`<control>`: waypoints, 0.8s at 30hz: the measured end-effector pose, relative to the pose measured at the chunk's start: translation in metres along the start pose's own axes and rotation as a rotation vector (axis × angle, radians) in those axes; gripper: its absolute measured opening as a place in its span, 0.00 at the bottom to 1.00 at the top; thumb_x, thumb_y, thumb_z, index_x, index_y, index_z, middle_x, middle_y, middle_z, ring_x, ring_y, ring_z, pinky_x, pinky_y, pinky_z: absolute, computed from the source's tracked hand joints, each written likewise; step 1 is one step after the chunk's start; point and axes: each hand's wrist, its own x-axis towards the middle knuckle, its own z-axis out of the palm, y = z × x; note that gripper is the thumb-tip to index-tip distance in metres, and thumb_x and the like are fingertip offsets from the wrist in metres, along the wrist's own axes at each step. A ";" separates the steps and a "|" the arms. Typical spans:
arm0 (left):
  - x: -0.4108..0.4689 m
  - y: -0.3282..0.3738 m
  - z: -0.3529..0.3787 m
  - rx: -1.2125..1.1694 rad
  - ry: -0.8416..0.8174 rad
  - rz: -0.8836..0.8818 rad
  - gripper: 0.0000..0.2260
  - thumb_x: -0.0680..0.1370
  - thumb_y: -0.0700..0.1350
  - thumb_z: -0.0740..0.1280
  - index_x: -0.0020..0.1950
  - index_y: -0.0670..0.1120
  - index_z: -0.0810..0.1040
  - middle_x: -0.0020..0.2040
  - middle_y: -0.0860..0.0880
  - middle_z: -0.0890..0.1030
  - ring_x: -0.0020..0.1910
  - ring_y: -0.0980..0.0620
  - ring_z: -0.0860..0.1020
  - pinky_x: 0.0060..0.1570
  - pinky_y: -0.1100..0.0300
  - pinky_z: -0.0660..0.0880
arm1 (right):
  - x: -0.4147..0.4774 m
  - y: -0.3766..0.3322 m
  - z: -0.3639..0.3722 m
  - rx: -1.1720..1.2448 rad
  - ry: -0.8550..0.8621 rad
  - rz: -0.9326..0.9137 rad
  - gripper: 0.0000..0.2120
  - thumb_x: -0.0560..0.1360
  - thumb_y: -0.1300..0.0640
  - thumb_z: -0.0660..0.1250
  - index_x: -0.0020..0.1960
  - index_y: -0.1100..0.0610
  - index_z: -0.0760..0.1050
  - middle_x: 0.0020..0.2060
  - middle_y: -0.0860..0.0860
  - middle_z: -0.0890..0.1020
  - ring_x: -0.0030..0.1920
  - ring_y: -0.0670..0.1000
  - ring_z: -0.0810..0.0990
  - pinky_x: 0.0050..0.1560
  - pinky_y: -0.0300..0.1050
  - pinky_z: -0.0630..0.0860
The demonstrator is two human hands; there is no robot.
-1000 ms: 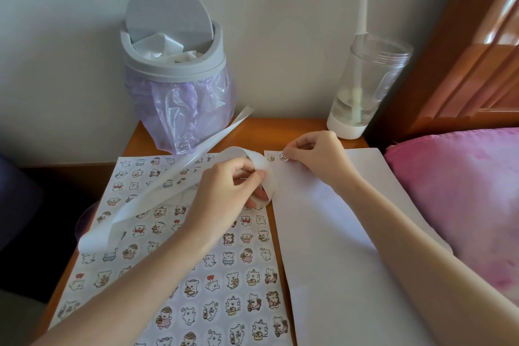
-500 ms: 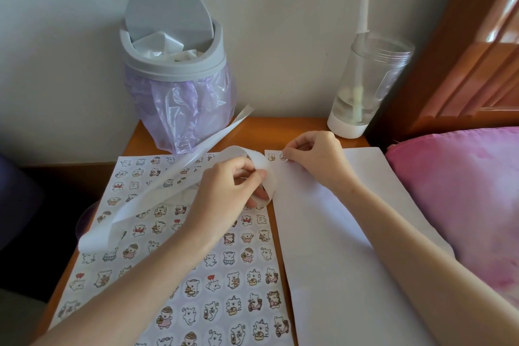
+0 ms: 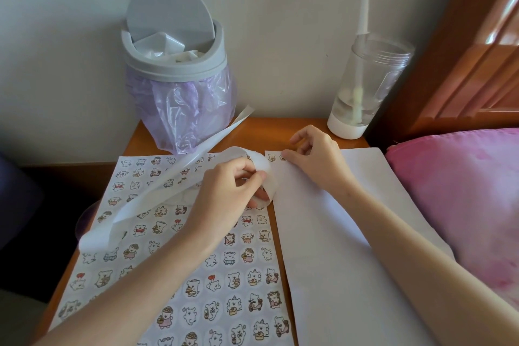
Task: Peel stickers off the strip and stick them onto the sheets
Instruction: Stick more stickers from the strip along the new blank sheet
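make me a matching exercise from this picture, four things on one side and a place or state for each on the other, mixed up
Things:
1. grey plastic swing-lid bin
2. clear plastic tumbler with a white straw
3. long curled white paper strip
4. plain white paper sheet

Places and states:
A. pinched in the left hand
B. lined with a purple bag
C. bears two small stickers at its far left corner
D. stands at the far right of the wooden table

Pairs: 1-B, 2-D, 3-A, 4-C
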 end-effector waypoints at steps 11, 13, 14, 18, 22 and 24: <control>-0.001 0.001 0.001 -0.013 0.007 0.004 0.05 0.77 0.45 0.67 0.44 0.46 0.80 0.36 0.52 0.84 0.28 0.61 0.80 0.28 0.75 0.72 | 0.003 0.002 -0.001 -0.053 -0.029 -0.003 0.08 0.73 0.53 0.71 0.48 0.52 0.73 0.34 0.46 0.75 0.35 0.46 0.72 0.36 0.39 0.70; -0.001 0.002 0.001 -0.019 0.008 0.003 0.05 0.77 0.44 0.67 0.44 0.45 0.80 0.36 0.51 0.84 0.28 0.61 0.80 0.28 0.75 0.71 | 0.003 0.003 -0.001 -0.038 -0.024 -0.012 0.05 0.74 0.56 0.69 0.48 0.52 0.73 0.34 0.47 0.75 0.35 0.46 0.72 0.36 0.39 0.70; -0.001 0.002 0.001 -0.024 0.010 0.002 0.05 0.77 0.44 0.67 0.44 0.45 0.80 0.36 0.51 0.84 0.28 0.61 0.80 0.28 0.75 0.71 | 0.003 0.004 -0.001 -0.030 -0.022 -0.012 0.05 0.74 0.56 0.69 0.47 0.52 0.74 0.33 0.47 0.75 0.35 0.46 0.72 0.37 0.40 0.70; -0.001 0.003 0.001 -0.029 0.008 -0.002 0.05 0.77 0.44 0.67 0.44 0.45 0.80 0.35 0.52 0.84 0.28 0.61 0.80 0.28 0.75 0.72 | 0.003 0.002 0.000 -0.027 -0.024 0.000 0.07 0.73 0.54 0.71 0.48 0.53 0.74 0.33 0.46 0.74 0.34 0.44 0.71 0.36 0.39 0.70; 0.000 0.002 -0.001 -0.037 0.006 -0.012 0.05 0.77 0.45 0.66 0.45 0.47 0.81 0.36 0.52 0.84 0.29 0.57 0.82 0.32 0.68 0.77 | 0.002 -0.001 -0.003 -0.019 -0.042 0.014 0.02 0.76 0.57 0.67 0.48 0.54 0.74 0.36 0.46 0.75 0.36 0.44 0.72 0.36 0.35 0.69; 0.002 0.003 -0.004 -0.120 0.005 -0.045 0.06 0.78 0.44 0.65 0.47 0.46 0.81 0.37 0.49 0.85 0.30 0.54 0.83 0.37 0.63 0.79 | -0.004 -0.009 -0.007 0.083 -0.039 -0.021 0.01 0.78 0.57 0.64 0.48 0.53 0.74 0.39 0.46 0.78 0.37 0.43 0.74 0.37 0.34 0.70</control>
